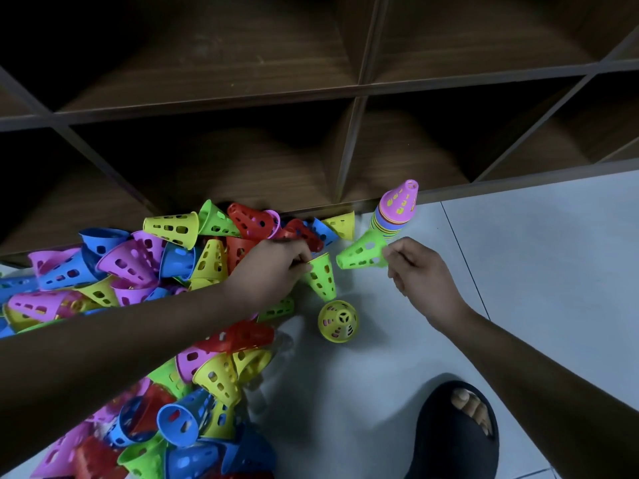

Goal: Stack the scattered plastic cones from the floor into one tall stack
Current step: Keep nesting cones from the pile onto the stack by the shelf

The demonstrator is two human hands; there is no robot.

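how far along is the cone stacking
Done: a short stack, pink on top, stands by the shelf.
In hand: the right hand pinches a green cone beside the stack; the left hand grips a lime cone.
Left: the big pile and a lone yellow cone. Most of the job remains.

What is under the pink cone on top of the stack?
Coloured rims of the stack of nested cones. Its bottom is covered by the green cone that the right hand holds.
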